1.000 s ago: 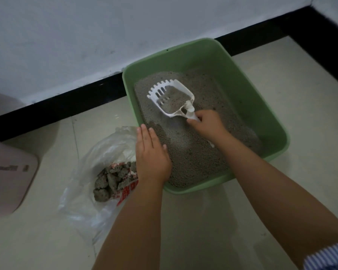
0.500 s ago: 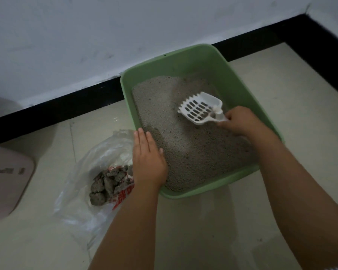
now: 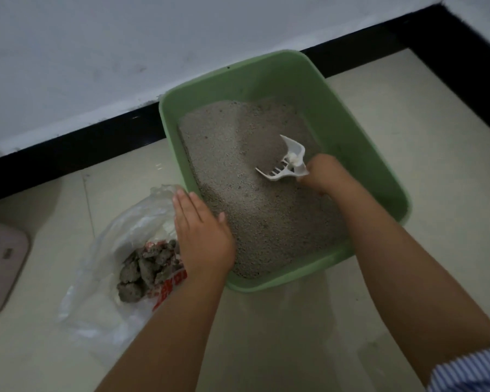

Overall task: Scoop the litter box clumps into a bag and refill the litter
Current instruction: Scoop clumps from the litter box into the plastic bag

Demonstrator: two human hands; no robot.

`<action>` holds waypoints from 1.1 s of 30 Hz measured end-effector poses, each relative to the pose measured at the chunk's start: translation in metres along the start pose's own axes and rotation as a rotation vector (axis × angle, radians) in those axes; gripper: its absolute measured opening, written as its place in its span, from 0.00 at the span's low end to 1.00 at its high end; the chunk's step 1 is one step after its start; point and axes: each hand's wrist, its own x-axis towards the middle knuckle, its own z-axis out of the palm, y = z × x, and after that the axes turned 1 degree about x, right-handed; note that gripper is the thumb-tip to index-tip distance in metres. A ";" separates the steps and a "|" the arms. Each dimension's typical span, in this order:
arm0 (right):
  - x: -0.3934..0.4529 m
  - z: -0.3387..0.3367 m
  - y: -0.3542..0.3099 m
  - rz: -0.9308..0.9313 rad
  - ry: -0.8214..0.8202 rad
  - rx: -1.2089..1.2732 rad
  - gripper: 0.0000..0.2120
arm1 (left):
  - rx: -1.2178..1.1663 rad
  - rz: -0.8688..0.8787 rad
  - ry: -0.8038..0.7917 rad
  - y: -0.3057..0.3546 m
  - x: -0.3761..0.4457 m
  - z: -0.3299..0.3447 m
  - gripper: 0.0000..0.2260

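A green litter box (image 3: 359,142) sits on the tiled floor against the wall, filled with grey litter (image 3: 255,199). My right hand (image 3: 326,174) grips the handle of a white slotted scoop (image 3: 286,162), which is tipped on its side with its edge in the litter near the box's right side. My left hand (image 3: 201,233) lies flat with straight fingers on the box's left rim. Left of the box, a clear plastic bag (image 3: 119,250) with red print lies open on the floor, holding several grey clumps (image 3: 145,270).
A pinkish flat object (image 3: 0,267) lies on the floor at the left edge. A black baseboard (image 3: 77,142) runs along the white wall behind the box and turns the corner at the right. Bare tiles stretch in front of the box.
My right hand has carried the scoop from the box's left back area to the right side and rolled it onto its edge. The litter it held has dropped out. My left hand stayed on the rim.
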 end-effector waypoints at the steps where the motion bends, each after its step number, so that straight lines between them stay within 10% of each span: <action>1: 0.006 0.004 -0.003 -0.005 -0.004 0.026 0.16 | -0.011 0.001 -0.004 0.000 0.001 0.000 0.28; 24: 0.039 0.034 -0.042 -0.203 0.276 0.682 0.11 | -0.010 -0.004 -0.025 -0.003 0.003 0.000 0.25; 33: 0.000 0.029 -0.017 -0.290 0.242 0.497 0.12 | -0.046 -0.019 -0.036 -0.002 0.002 -0.002 0.25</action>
